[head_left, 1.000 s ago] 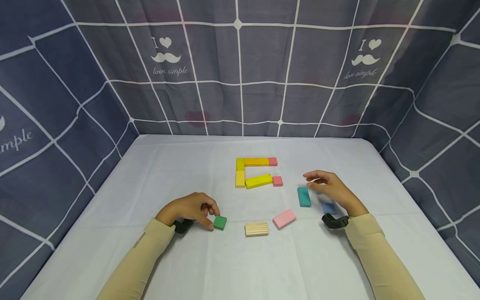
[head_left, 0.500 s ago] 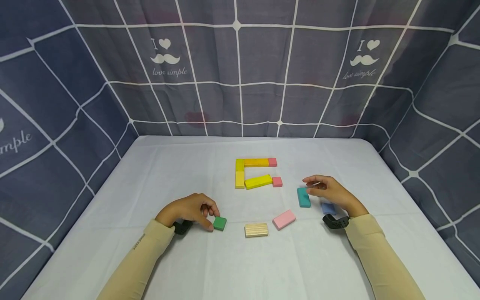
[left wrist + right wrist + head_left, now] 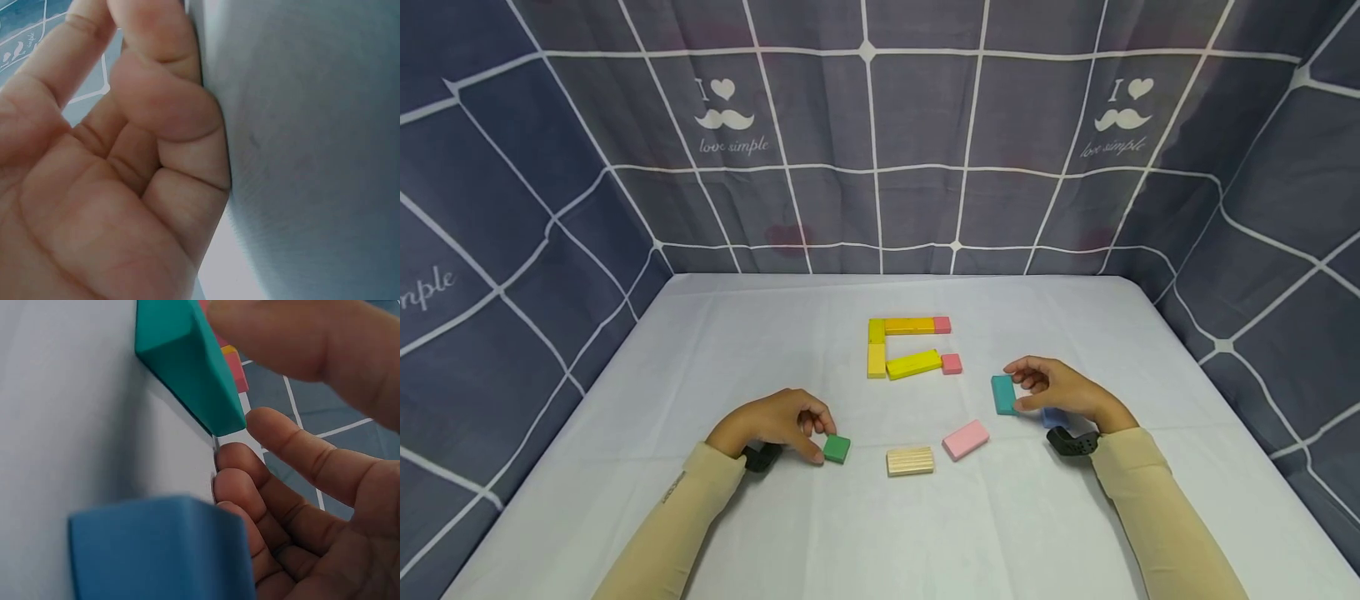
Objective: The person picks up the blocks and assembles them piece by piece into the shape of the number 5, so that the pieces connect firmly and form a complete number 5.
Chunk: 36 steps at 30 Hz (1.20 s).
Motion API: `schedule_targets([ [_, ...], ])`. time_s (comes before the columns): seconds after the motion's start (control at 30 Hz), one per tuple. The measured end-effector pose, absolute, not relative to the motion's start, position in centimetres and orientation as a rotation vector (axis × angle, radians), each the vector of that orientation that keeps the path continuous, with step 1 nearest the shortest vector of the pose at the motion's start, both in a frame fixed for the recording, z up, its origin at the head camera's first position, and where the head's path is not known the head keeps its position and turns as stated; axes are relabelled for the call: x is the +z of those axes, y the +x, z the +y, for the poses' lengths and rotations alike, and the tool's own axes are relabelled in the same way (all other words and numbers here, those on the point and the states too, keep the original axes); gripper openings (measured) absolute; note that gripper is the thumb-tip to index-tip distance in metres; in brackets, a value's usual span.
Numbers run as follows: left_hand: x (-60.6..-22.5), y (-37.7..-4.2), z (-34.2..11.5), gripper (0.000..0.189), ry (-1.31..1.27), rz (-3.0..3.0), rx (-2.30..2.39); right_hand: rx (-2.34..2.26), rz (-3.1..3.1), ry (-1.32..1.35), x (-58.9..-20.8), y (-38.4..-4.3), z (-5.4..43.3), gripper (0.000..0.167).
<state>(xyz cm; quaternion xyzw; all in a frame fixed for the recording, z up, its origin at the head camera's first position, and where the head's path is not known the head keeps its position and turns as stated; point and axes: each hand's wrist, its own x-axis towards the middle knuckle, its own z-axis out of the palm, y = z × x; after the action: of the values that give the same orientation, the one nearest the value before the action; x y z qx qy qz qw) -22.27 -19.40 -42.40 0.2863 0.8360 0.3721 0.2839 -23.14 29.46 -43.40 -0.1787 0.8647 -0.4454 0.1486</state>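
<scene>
I have both forearms lying low over the counter [image 3: 700,517], in tan sleeves, each with a black wrist camera mount. My right hand [image 3: 1060,390] sits palm-down to the right of the block layout. Its grip is closing on the teal block [image 3: 1003,394]: the thumb reaches to the block's near end and the forefinger curves over toward its far end. From the right wrist view the thumb tip meets the block's [image 3: 187,362] corner, while the finger above it is blurred, so I cannot tell whether it touches. The teal block is a flat oblong lying on the counter with its long side running away from me. A blue block [image 3: 162,547] lies just beside it, mostly hidden under my palm in the head view.

My left hand [image 3: 775,423] rests on the counter with its fingers curled, the forefinger and thumb tips touching the small green block [image 3: 837,448], a squarish piece lying flat near my side of the counter.

Between my hands lie a natural wood block [image 3: 910,460] and a pink block [image 3: 966,438]. Further back, yellow blocks [image 3: 914,363] and small pink blocks [image 3: 952,362] form a bracket shape.
</scene>
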Motion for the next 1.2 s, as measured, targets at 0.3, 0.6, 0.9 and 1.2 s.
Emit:
schedule_targets([
  [0.3, -42.6, -22.1, -19.6, 0.03, 0.776, 2.254, 0.971, -1.216, 2.502, -0.564, -43.1, -22.8, 29.1, 0.063],
  [0.6, -42.7, -22.1, -19.8, 0.03, 0.786, 2.248, 0.985, -1.183, 2.533, -0.493, -42.8, -22.5, 28.4, 0.061],
  [0.9, -42.6, -22.3, -19.7, 0.029, 0.793, 2.251, 0.969, -1.185, 2.531, -0.477, -42.7, -22.5, 28.6, 0.06],
  [1.2, -42.6, -22.4, -19.5, 0.03, 0.786, 2.226, 0.997, -1.2, 2.558, -0.523, -43.1, -22.7, 28.5, 0.057],
])
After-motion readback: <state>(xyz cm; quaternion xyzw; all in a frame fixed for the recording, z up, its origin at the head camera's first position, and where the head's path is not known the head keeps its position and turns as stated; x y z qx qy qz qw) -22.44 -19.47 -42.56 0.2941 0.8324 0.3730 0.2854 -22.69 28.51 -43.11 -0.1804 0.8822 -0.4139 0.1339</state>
